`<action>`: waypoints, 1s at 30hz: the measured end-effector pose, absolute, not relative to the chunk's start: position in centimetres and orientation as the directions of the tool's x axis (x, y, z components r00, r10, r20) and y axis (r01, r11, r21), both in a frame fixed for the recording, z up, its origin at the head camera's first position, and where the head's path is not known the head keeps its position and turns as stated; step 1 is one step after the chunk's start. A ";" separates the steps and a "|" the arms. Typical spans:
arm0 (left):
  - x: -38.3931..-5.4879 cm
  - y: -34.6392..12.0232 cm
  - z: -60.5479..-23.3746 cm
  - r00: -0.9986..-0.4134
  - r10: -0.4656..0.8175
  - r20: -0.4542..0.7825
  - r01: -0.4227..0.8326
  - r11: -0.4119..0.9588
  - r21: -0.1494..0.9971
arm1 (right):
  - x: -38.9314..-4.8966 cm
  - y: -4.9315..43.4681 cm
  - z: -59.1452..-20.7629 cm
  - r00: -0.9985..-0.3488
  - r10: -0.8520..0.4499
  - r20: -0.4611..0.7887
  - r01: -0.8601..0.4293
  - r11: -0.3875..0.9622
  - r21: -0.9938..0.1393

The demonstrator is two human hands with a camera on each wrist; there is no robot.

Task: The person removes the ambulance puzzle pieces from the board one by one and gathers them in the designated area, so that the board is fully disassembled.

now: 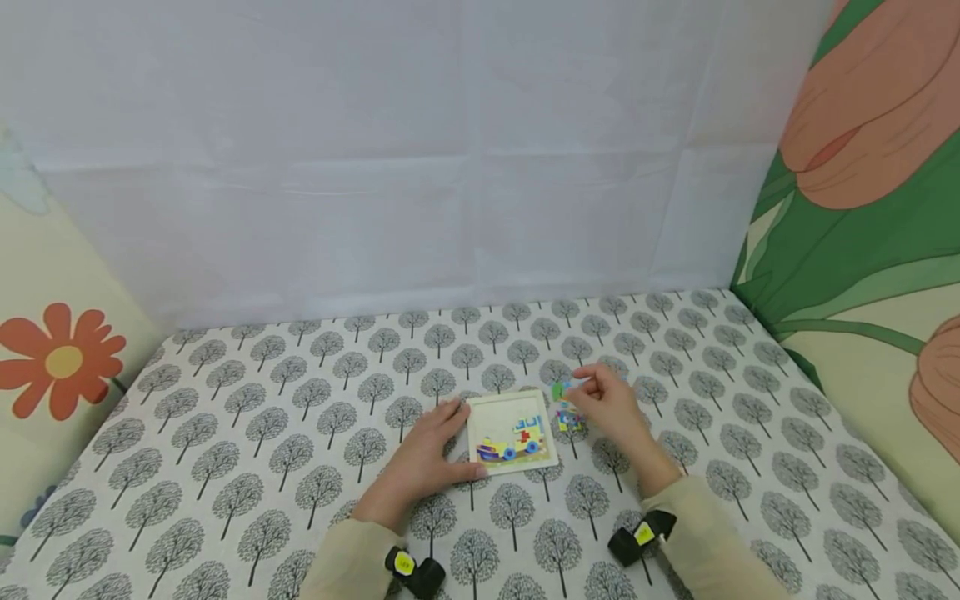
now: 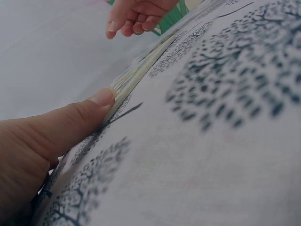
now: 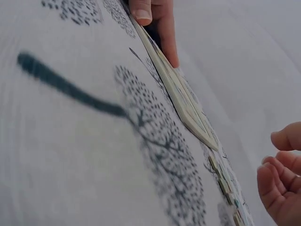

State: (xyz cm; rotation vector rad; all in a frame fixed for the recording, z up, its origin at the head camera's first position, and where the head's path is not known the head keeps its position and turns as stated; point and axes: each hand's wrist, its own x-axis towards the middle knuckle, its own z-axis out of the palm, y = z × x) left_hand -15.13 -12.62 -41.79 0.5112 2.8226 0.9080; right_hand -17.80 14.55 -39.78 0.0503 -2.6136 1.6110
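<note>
A shallow puzzle tray with a pale raised border lies on the cloth, its lower part filled with pieces forming a yellow-and-white vehicle picture. My left hand rests against the tray's left side, fingers spread, the thumb on its near-left corner. Just right of the tray lie several loose puzzle pieces, one with green on it. Over them hovers my right hand, partly covering them in the head view. Its fingers are loosely bent, and nothing shows between them in either wrist view.
A white cloth printed with dark trees covers the table. Behind it hangs a plain white sheet. Flower-patterned panels stand at the left and right. Black wrist cameras sit at the left cuff and right cuff.
</note>
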 end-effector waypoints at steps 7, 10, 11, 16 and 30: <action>-15.1 -12.6 -41.9 -0.935 0.355 -0.019 0.279 0.765 0.580 | -17.7 13.2 -40.2 -0.997 -0.058 0.057 -0.078 0.483 -0.872; -15.1 -12.6 -41.9 -0.935 0.354 -0.021 0.278 0.767 0.578 | -17.5 12.5 -40.4 -0.996 -0.079 0.046 -0.078 0.477 -0.876; -15.1 -12.6 -41.9 -0.935 0.354 -0.021 0.277 0.767 0.578 | -17.5 12.3 -40.4 -0.996 -0.083 0.036 -0.071 0.468 -0.881; -15.1 -12.6 -41.9 -0.936 0.351 -0.028 0.271 0.769 0.578 | -17.4 11.5 -40.7 -0.993 -0.112 0.020 -0.073 0.492 -0.868; -15.2 -12.6 -41.6 -0.936 0.351 -0.040 0.265 0.773 0.577 | -16.8 10.4 -40.8 -0.974 -0.227 0.014 -0.140 0.549 -0.824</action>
